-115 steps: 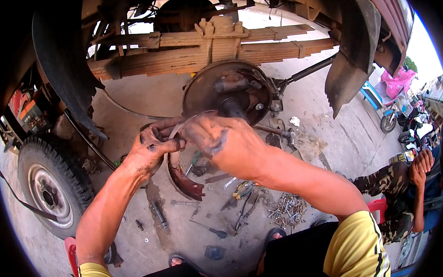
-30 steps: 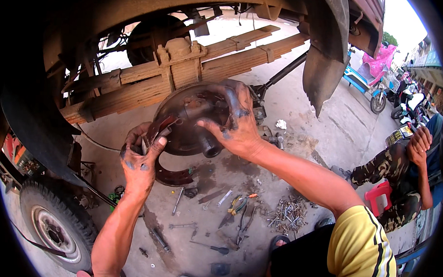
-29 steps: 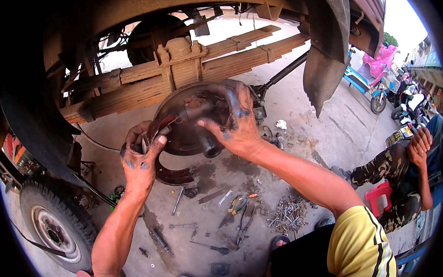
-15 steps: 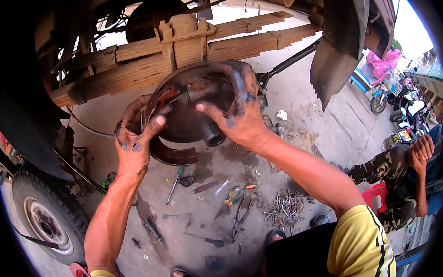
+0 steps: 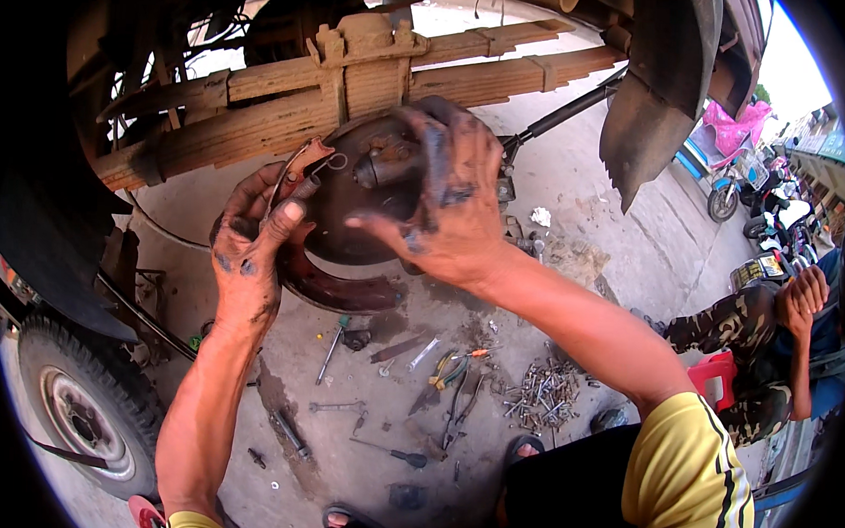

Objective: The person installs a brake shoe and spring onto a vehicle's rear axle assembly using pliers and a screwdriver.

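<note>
Brake shoe [image 5: 333,290] in grip of left hand [image 5: 249,228], right hand [image 5: 455,198] in wide, loose curl.

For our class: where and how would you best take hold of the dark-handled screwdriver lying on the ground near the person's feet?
Probably by its thick dark handle, coming from above and the right. The screwdriver lies flat, handle at the right end, its thin shaft pointing left.

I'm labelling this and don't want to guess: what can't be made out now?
Head view:
- Round plate: right part hidden behind the right hand.
- Curved metal piece: gripped stretch covered by the left hand.
- Bolts: too small and jumbled to count.
- Seated person: head cut off by the dark rim.
</note>
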The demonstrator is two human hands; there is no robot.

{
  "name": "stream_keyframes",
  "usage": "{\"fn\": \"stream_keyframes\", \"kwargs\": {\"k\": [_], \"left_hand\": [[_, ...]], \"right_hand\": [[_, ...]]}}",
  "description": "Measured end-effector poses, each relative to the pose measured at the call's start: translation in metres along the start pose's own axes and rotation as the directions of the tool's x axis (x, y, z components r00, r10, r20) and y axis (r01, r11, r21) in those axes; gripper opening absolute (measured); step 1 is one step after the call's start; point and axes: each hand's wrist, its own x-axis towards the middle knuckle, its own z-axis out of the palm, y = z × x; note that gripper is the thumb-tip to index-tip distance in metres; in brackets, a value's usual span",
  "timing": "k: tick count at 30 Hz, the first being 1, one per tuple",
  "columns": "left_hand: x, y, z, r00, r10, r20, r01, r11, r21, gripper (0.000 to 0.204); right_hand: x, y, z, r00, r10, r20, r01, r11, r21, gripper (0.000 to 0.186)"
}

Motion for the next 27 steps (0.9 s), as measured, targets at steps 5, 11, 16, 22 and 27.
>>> {"fn": "stream_keyframes", "kwargs": {"k": [5, 11, 16, 22, 27], "left_hand": [[0.001, 0.002, 0.004, 0.999, 0.027, 0.038, -0.023, 0.995, -0.102, 0.056], [-0.001, 0.005, 0.008, 0.999, 0.0, 0.034, 0.003, 0.996, -0.094, 0.058], [-0.001, 0.002, 0.01, 0.999, 0.003, 0.037, 0.0, 0.995, -0.096, 0.06], [0.001, -0.002, 0.007, 0.999, -0.012, 0.045, 0.016, 0.996, -0.088, 0.062], [-0.002, -0.002, 0.016, 0.997, -0.012, 0.082, 0.022, 0.992, -0.12, 0.064]], "right_hand": [[0.016, -0.018, 0.012, 0.999, 0.038, 0.018, -0.036, 0.995, -0.089, 0.092], [0.018, -0.006, 0.029, 1.0, 0.006, -0.002, -0.006, 0.991, -0.135, 0.083], [0.02, -0.008, 0.027, 1.0, -0.001, 0.002, 0.001, 0.99, -0.144, 0.078], [0.02, -0.008, 0.026, 0.999, 0.01, 0.035, -0.006, 0.994, -0.105, 0.073], [0.019, -0.006, 0.024, 0.997, 0.009, 0.076, -0.001, 0.993, -0.117, 0.072]]}}
